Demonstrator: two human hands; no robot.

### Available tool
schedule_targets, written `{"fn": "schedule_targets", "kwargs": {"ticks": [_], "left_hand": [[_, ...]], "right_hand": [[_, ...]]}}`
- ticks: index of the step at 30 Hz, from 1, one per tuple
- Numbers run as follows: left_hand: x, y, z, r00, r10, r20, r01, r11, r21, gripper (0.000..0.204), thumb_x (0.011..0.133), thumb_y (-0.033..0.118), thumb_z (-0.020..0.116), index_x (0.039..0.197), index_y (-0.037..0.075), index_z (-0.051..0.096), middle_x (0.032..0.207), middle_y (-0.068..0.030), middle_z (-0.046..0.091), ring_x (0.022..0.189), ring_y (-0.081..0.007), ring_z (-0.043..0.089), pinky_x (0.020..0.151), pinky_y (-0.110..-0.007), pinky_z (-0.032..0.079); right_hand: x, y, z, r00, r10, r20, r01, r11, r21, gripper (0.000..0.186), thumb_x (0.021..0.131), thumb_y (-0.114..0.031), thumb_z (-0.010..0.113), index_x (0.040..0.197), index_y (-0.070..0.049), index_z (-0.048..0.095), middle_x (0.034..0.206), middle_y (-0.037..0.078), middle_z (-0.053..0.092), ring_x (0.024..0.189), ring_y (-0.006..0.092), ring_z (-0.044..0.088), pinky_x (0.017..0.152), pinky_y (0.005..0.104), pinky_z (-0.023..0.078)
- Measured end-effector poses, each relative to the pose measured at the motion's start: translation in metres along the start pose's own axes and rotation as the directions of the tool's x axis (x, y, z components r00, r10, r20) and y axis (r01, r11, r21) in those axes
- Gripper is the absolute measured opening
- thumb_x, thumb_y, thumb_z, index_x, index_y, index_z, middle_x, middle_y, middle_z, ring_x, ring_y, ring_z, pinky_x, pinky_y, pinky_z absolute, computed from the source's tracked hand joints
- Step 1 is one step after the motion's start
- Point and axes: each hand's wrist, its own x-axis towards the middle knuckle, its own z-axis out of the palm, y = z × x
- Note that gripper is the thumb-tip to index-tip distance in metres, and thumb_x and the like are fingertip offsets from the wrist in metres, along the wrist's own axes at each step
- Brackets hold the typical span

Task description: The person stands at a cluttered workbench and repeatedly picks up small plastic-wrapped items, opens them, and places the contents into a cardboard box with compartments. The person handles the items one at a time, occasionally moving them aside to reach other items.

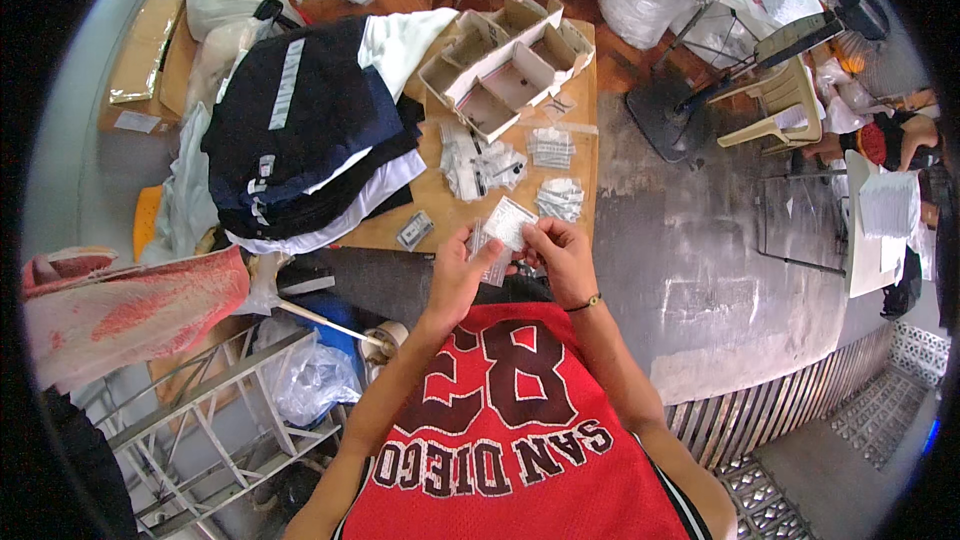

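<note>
My left hand [458, 278] is closed on a white printed label [509, 221] and a clear plastic piece [491, 268] below it, in front of my chest. The fingertips of my right hand [566, 258] pinch the label's right edge. Whether it is a single label or a thin stack, I cannot tell. Just beyond my hands, a loose pile of small white labels [482, 165] lies on the wooden table [584, 155]. Two smaller bundles of labels [550, 148] [560, 198] sit to its right. A small packet [414, 230] rests near the table's front edge.
A divided cardboard box [508, 68] stands at the table's far side. Folded dark garments [300, 130] are piled high on the left. A metal ladder [215, 430] and a stick [335, 325] are at lower left. A fan base [672, 118] and a plastic chair [775, 110] stand right.
</note>
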Motion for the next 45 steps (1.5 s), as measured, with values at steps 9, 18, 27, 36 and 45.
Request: {"fn": "schedule_targets", "kwargs": {"ticks": [9, 18, 27, 36, 45], "left_hand": [[-0.002, 0.007, -0.012, 0.995, -0.097, 0.024, 0.077, 0.9, 0.43, 0.031, 0.094, 0.005, 0.063, 0.123, -0.007, 0.058, 0.091, -0.0118, 0.073, 0.071, -0.0176, 0.073, 0.06, -0.028, 0.059], [0.0, 0.016, -0.004, 0.993, -0.1, 0.062, 0.077, 0.95, 0.303, 0.034, 0.093, 0.004, 0.069, 0.124, -0.003, 0.057, 0.095, -0.0096, 0.071, 0.073, -0.0142, 0.07, 0.063, -0.026, 0.06], [0.001, -0.002, 0.002, 0.998, -0.067, -0.017, 0.068, 0.996, 0.055, 0.027, 0.096, 0.006, 0.066, 0.121, 0.0, 0.06, 0.1, -0.0089, 0.072, 0.078, -0.0167, 0.072, 0.063, -0.028, 0.06], [0.007, -0.008, 0.002, 0.996, -0.081, 0.026, 0.082, 0.996, -0.035, 0.023, 0.098, 0.01, 0.064, 0.119, 0.0, 0.061, 0.1, -0.0095, 0.072, 0.079, -0.0188, 0.073, 0.064, -0.029, 0.061], [0.007, -0.009, 0.001, 0.997, -0.069, 0.041, 0.068, 0.997, 0.031, 0.025, 0.098, 0.013, 0.066, 0.119, 0.0, 0.061, 0.1, -0.0093, 0.072, 0.079, -0.0181, 0.073, 0.066, -0.029, 0.061]], "right_hand": [[-0.004, -0.022, 0.004, 0.893, -0.4, 0.206, 0.426, 0.605, -0.672, 0.037, 0.083, -0.008, 0.074, 0.119, -0.005, 0.068, 0.085, 0.006, 0.07, 0.07, 0.0194, 0.064, 0.068, 0.0315, 0.053], [0.011, -0.026, -0.001, 0.958, -0.284, 0.046, 0.259, 0.781, -0.568, 0.02, 0.087, -0.006, 0.073, 0.107, 0.0, 0.074, 0.081, 0.009, 0.073, 0.066, 0.0133, 0.065, 0.059, 0.0283, 0.053], [0.002, -0.012, -0.004, 0.956, -0.26, -0.138, 0.203, 0.922, -0.33, 0.022, 0.09, -0.006, 0.073, 0.109, 0.005, 0.073, 0.083, 0.007, 0.072, 0.065, 0.0096, 0.064, 0.056, 0.0249, 0.053], [-0.007, -0.006, -0.013, 0.969, -0.194, -0.154, 0.165, 0.969, -0.181, 0.023, 0.093, -0.005, 0.071, 0.112, 0.008, 0.07, 0.087, 0.008, 0.073, 0.067, 0.0111, 0.065, 0.057, 0.0255, 0.055], [-0.007, -0.005, -0.015, 0.975, -0.168, -0.142, 0.148, 0.979, -0.144, 0.02, 0.093, -0.005, 0.071, 0.109, 0.008, 0.069, 0.087, 0.009, 0.072, 0.067, 0.0114, 0.065, 0.057, 0.0253, 0.055]]}}
